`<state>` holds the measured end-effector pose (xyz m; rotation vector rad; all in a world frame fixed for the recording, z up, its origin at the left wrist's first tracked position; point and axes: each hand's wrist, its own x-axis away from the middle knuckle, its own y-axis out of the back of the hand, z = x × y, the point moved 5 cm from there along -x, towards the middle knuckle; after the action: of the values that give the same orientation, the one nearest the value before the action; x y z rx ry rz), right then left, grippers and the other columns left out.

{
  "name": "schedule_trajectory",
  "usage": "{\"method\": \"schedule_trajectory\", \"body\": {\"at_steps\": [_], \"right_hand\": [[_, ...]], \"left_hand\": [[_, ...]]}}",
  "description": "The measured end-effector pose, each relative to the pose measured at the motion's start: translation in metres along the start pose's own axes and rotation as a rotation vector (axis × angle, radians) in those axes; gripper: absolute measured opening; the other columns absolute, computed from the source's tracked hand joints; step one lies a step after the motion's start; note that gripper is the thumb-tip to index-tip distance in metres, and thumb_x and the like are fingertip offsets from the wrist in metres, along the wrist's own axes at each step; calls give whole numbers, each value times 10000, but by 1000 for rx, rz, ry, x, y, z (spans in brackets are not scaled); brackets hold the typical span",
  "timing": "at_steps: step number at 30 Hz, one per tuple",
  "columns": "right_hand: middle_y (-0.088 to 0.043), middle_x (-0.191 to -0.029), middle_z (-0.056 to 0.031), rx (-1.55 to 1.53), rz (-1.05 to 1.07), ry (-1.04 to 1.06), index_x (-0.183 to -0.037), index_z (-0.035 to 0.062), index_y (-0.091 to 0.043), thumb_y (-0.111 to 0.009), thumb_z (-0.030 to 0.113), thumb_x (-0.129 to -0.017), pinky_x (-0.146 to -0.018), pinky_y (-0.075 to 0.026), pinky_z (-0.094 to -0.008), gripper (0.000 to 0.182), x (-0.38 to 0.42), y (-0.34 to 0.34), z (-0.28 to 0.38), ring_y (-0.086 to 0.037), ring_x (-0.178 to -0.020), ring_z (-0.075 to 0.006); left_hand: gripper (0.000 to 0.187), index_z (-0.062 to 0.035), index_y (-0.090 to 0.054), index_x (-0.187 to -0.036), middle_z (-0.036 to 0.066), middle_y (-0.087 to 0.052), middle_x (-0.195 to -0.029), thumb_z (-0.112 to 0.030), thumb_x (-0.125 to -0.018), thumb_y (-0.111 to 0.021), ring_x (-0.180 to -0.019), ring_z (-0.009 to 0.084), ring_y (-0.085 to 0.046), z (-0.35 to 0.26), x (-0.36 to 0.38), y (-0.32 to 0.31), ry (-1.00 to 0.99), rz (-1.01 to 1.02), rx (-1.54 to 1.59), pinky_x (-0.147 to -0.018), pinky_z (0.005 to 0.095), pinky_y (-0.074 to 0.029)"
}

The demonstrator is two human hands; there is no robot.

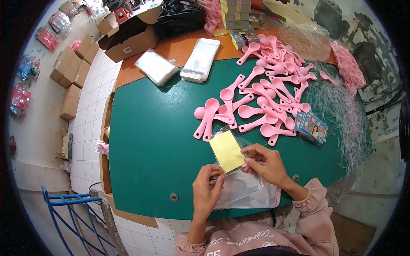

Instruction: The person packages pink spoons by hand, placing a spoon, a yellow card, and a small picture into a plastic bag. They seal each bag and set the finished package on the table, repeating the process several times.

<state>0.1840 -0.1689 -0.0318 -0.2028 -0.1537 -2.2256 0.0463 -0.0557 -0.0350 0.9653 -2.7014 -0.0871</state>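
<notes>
A clear plastic bag [237, 137] with a yellow card [227, 150] in it is held between my two hands above the table's front part. Bits of pink show at the card's edges, partly hidden behind it. My left hand [207, 187] pinches the bag near its lower left corner. On the right side, my right hand [265, 164] grips the bag beside the card with thumb and fingers. Below both hands lies a pile of flat clear bags [247, 194]. Just beyond them spreads a heap of pink measuring spoons [256, 112], and blue printed cards [314, 128] lie to its right.
Two stacks of clear packets [200, 59] lie at the back of the green table [145, 136]. Plastic shreds [341, 115] cover its right side, near a pink bundle [348, 68]. An open cardboard box [132, 42] stands back left. A blue metal frame [70, 200] is on the floor.
</notes>
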Motion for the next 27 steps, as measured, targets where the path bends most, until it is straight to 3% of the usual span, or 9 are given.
{"method": "schedule_trajectory", "body": {"at_steps": [8, 10, 14, 17, 19, 21, 23, 25, 27], "right_hand": [[-592, -765, -79, 159, 69, 8, -1045, -11, -579, -585, 66, -810, -576, -502, -247, 247, -4, -1, 9, -624, -659, -132], [-544, -778, -105, 585, 79, 388, -1020, -1, -586, -599, 84, -794, -577, -483, -299, 242, -11, -3, 33, -591, -633, -189], [-514, -873, -123, 919, -155, 617, -1038, 30, -534, -653, 123, -741, -636, -465, -348, 333, -42, -3, 55, -547, -790, -243], [-519, -874, -117, 971, -145, 694, -1025, 45, -514, -665, 138, -725, -674, -455, -366, 349, -72, -11, 49, -530, -849, -253], [-520, -872, -118, 989, -173, 766, -984, 41, -526, -660, 139, -731, -683, -449, -373, 302, -83, -14, 42, -535, -833, -259], [-522, -869, -119, 1010, -203, 835, -942, 37, -538, -655, 140, -738, -692, -443, -380, 256, -82, -16, 43, -540, -816, -265], [-530, -837, -118, 946, -309, 796, -874, 27, -556, -639, 125, -751, -682, -440, -377, 178, -81, -7, 49, -549, -783, -282], [-530, -817, -118, 865, -375, 789, -848, 23, -559, -630, 111, -757, -668, -442, -365, 145, -77, 4, 63, -549, -755, -273], [-531, -797, -117, 783, -434, 783, -823, 19, -562, -620, 98, -763, -655, -444, -352, 115, -69, 15, 79, -549, -728, -264]], "left_hand": [[432, -49, -533, -1188, 98, -521, -1173, 58, -770, -565, -913, 129, -543, -23, 3, 23, -207, 16, -226, -622, 200, -497], [419, -65, -542, -1183, 81, -514, -1193, 48, -779, -551, -868, 106, -524, -15, 0, 63, -225, -106, -222, -533, 171, -467], [381, -63, -526, -1195, 65, -530, -1171, 3, -820, -524, -805, 113, -524, 3, -23, 177, -246, -393, -367, -499, 190, -467], [374, -30, -511, -1199, 82, -587, -1071, -50, -827, -533, -788, 136, -550, 34, -58, 262, -31, -514, -522, -685, 282, -467], [335, -20, -531, -1150, 152, -597, -985, -115, -829, -551, -890, 271, -582, 35, -68, 284, -298, -686, -976, -775, 352, -455], [310, -19, -545, -1119, 172, -597, -955, -126, -828, -556, -922, 309, -578, 18, -70, 270, -354, -753, -1188, -806, 376, -445], [225, -8, -575, -1015, 171, -602, -919, -130, -828, -556, -909, 321, -571, -27, -59, 197, -501, -598, -891, -811, 385, -440], [142, -5, -607, -870, 152, -606, -907, -131, -811, -581, -790, 307, -596, -46, -52, 113, -463, -235, -663, -711, 369, -467], [202, -17, -599, -870, 151, -592, -873, -208, -807, -611, -770, 307, -592, -44, -46, 33, -530, 4, -788, -692, 375, -478]]}}
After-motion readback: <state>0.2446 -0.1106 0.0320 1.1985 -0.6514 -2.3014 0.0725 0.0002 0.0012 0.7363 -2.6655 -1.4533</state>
